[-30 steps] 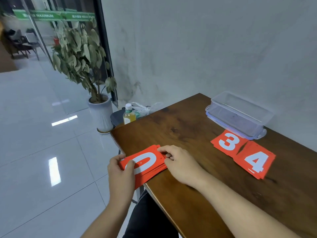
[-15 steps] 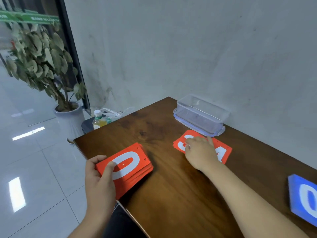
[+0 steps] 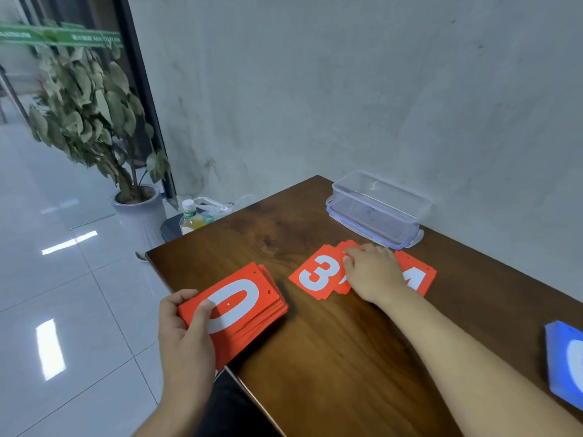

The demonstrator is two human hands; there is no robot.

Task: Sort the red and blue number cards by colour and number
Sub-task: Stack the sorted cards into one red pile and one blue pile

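Gripping the red stack [image 3: 243, 310] with the left hand [image 3: 186, 342], thumb on top, well in front-left of the box [image 3: 378, 209]. Resting the right hand [image 3: 372, 272] palm-down on a red card [image 3: 348, 246] just before the box, between the 3 card [image 3: 315, 275] and 4 card [image 3: 418, 277]; cannot tell whether pinching it.

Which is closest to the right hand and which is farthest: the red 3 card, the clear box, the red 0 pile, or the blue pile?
1. red 3 card, just left of the right hand.
2. clear box, just behind it, by the wall.
3. red 0 pile, further left, held in the left hand.
4. blue pile, at the far right edge.
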